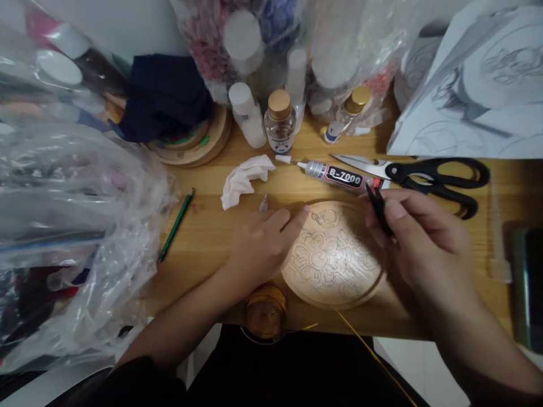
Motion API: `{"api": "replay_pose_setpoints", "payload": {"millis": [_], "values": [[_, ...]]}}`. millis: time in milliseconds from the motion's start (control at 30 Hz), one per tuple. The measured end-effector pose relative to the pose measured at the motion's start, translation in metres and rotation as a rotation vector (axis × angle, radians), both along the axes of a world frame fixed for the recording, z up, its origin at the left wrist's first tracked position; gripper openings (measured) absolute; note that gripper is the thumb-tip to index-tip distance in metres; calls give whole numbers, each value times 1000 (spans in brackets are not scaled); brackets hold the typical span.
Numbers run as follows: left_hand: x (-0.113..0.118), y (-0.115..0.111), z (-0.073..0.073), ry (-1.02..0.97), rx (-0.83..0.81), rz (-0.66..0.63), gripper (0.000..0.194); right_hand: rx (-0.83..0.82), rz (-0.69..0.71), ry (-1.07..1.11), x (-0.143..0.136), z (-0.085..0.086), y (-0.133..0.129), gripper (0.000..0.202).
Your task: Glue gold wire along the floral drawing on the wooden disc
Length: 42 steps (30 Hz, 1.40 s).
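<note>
a wooden table (203, 226) lies beneath a round wooden board (331, 260), the landmark, which lies flat near its front edge, outlined with flowers and curls. well left of the board spreads a heap of clear plastic bags (123, 249); beyond it, to the far right, stand drawn sheets (479, 96). the right hand (428, 249), at the board's right side, is pinched closed around black tweezers, their tips pointing away from the person. the left hand (265, 240), at the board's left side, has its index finger stretched to the upper left rim; its other fingers curl narrowly, and whether they grip anything cannot be told. black-handled scissors (428, 172) lie beyond the board to the right. a round amber-coloured item (265, 314) sits just off its near left side. a silver glue tube (339, 175) marked b-7000 lies just beyond the board, with a cork-topped bottle (280, 127) farther back. a crumpled white tissue (246, 178) is beyond and left, a green pencil (176, 226) farther left. smallest are the tweezers (379, 210) and a thin gold thread (373, 353) trailing from the board's near side.
</note>
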<state>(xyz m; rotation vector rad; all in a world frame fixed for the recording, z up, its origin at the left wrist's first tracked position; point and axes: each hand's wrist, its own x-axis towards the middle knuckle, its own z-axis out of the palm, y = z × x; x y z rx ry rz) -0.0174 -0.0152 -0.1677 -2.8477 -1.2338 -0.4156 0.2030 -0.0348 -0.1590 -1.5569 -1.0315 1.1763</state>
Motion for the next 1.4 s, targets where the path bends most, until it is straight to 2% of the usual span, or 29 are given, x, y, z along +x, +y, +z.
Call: {"api": "replay_pose_setpoints", "payload": {"millis": [167, 267, 600, 700, 833, 1000, 1133, 1233, 1400], "values": [[-1, 0, -3, -10, -18, -6, 27, 9, 26, -10, -1, 1, 2, 15], [-1, 1, -2, 17, -37, -5, 28, 5, -9, -1, -2, 1, 1, 13], [0, 1, -1, 31, 35, -3, 26, -59, -51, 64, -4, 1, -3, 13], [1, 1, -1, 31, 50, -3, 25, -24, -19, 67, -2, -1, -2, 15], [0, -1, -2, 8, 52, -13, 26, 77, 51, 73, -2, 2, 0, 31], [-2, -2, -5, -3, -2, -15, 30, 135, 39, 136, -1, 12, 2, 22], [-3, -3, -5, -26, 3, -15, 30, 130, 58, 253, 4, 15, 5, 29], [-2, -3, -5, 6, -8, -2, 30, 165, 48, 134, 4, 14, 2, 32], [1, -2, -4, 20, 84, -4, 26, 161, 54, -12, -5, 6, -9, 23]]}}
